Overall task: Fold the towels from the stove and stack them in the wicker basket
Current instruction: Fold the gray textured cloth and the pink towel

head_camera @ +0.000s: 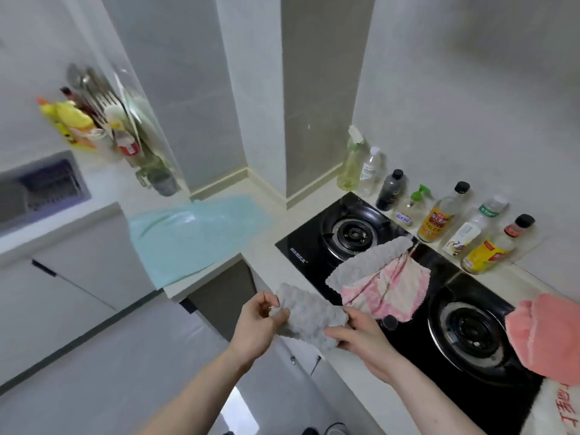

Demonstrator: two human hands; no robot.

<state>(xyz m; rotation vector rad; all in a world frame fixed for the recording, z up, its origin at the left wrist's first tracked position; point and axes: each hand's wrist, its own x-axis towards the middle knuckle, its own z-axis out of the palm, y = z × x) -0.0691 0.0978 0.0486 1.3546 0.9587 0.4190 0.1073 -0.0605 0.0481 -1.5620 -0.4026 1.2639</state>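
I hold a small grey fluffy towel (310, 318) stretched in the air just in front of the counter edge. My left hand (260, 321) pinches its left end and my right hand (361, 337) grips its right end. On the black gas stove (408, 337) lie another grey towel (367, 262) and, partly under it, a pink and white towel (389, 293). A salmon-pink towel (546, 337) lies at the stove's right side, cut off by the frame edge. No wicker basket is in view.
A light blue mat (194, 237) covers the counter left of the stove. Several bottles (439, 215) line the wall behind the burners. A dish rack (119, 127) with utensils and a sink (40, 189) are at the far left. White cloth with red print (561, 412) shows at the bottom right.
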